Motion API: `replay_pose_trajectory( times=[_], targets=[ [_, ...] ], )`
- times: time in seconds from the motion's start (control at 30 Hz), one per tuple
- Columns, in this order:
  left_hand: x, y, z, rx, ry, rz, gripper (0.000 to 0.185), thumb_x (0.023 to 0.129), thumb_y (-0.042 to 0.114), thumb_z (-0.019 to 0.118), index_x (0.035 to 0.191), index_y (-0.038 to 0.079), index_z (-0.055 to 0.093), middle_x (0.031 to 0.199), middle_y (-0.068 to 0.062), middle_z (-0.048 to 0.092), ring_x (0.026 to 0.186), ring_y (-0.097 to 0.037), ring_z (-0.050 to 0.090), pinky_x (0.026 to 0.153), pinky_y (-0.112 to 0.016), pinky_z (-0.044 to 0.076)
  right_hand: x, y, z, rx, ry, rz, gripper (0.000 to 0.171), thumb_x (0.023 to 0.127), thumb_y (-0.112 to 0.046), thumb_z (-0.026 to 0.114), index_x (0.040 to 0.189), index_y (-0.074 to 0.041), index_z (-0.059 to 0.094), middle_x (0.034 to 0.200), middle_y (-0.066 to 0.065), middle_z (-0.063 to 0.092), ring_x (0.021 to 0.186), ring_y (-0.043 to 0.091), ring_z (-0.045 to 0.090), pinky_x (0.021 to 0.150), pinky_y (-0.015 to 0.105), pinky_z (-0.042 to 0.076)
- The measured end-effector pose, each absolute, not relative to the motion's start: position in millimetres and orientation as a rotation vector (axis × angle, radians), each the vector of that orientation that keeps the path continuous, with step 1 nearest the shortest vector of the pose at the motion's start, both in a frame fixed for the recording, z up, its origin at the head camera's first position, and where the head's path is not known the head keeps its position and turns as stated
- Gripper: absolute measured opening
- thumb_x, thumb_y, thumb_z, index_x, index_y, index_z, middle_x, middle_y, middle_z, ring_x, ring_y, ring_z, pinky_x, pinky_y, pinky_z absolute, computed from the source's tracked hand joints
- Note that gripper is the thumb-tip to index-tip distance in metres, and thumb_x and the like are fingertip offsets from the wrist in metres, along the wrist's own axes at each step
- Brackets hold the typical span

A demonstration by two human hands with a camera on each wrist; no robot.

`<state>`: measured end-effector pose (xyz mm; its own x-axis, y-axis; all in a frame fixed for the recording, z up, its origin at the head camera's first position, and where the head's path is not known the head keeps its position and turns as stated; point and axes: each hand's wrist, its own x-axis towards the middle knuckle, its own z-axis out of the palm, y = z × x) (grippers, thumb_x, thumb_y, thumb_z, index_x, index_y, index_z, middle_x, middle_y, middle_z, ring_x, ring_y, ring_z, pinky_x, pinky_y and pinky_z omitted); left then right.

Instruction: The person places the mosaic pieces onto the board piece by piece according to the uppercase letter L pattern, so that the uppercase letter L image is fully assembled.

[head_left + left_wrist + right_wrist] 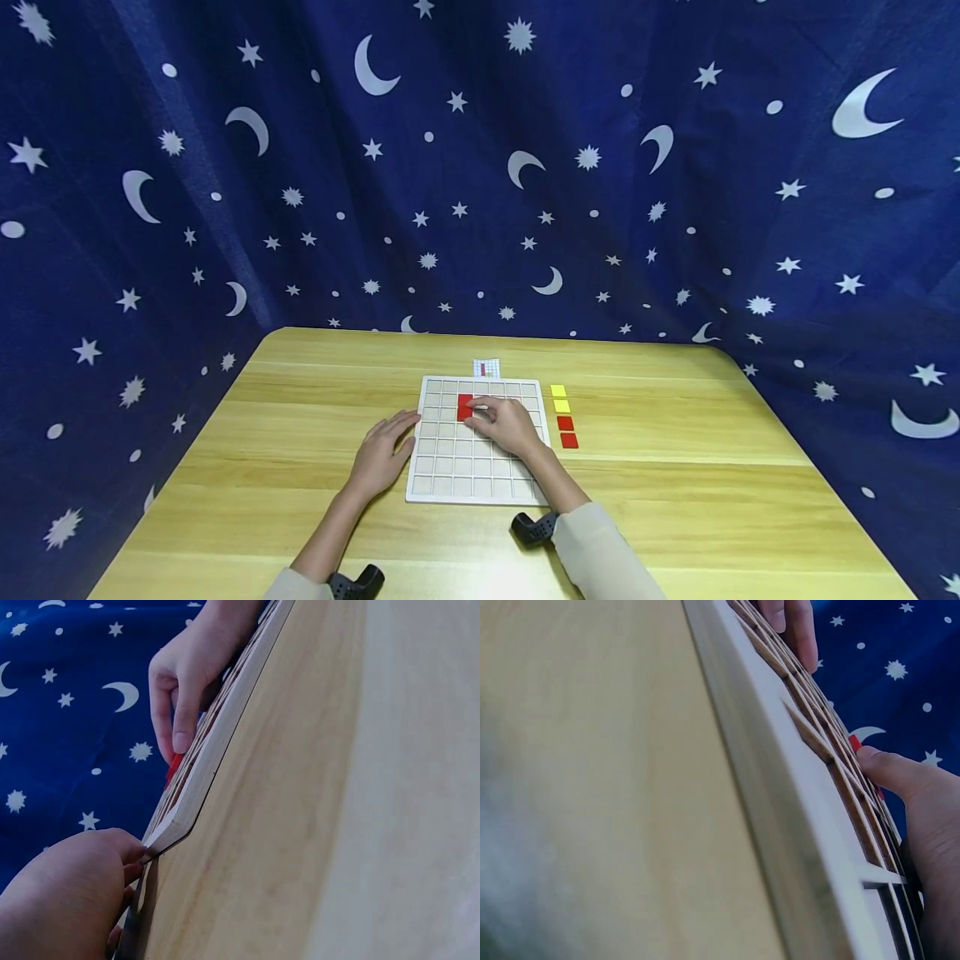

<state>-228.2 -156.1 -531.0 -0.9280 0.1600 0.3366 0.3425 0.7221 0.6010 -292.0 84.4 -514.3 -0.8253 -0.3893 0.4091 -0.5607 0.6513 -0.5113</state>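
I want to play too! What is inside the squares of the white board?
Red tiles sit in two squares of the white grid board, by the right hand. The other visible squares look empty. Squares under that hand are hidden.

Both forearms reach forward. The left hand lies flat, fingers straight. The right hand arches, its fingers bent downward.

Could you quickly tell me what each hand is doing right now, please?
Left hand: open, fingers resting against the grid board's left edge.
Right hand: fingers on a red tile in the board; a grip cannot be told.
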Motion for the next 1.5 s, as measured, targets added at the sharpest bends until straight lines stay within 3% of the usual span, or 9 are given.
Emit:
replay_pose_trajectory(
  times=[0.6, 0.93, 1.5],
  targets=[
    [-229, -156, -531, -0.401, -2.649, -1.006, 0.035, 0.091, 0.014, 0.058, 0.125, 0.008, 0.058, 0.130, -0.008, 0.053, 0.126, -0.027, 0.042, 0.108, -0.046, 0.024, -292, 84, -515, 0.732, -2.629, 0.925, 0.027, 0.075, -0.031, 0.076, 0.097, -0.017, 0.072, 0.047, -0.015, 0.026, 0.046, 0.001, 0.020, 0.042, 0.020, 0.019],
    [-229, -155, -533, -0.401, -2.654, -0.997, 0.035, 0.091, 0.015, 0.057, 0.126, 0.008, 0.057, 0.130, -0.007, 0.053, 0.126, -0.027, 0.042, 0.108, -0.046, 0.025, -287, 89, -510, 0.814, -2.585, 0.956, 0.024, 0.082, -0.031, 0.070, 0.100, -0.015, 0.070, 0.046, -0.015, 0.025, 0.044, 0.001, 0.016, 0.040, 0.019, 0.016],
    [-229, -156, -533, -0.394, -2.663, -1.000, 0.035, 0.092, 0.016, 0.057, 0.125, 0.009, 0.057, 0.131, -0.006, 0.053, 0.126, -0.025, 0.041, 0.108, -0.046, 0.024, -268, 112, -497, 0.888, -2.551, 1.108, 0.029, 0.081, -0.040, 0.068, 0.100, -0.017, 0.071, 0.047, -0.017, 0.026, 0.044, -0.001, 0.020, 0.040, 0.019, 0.021]
  ],
)
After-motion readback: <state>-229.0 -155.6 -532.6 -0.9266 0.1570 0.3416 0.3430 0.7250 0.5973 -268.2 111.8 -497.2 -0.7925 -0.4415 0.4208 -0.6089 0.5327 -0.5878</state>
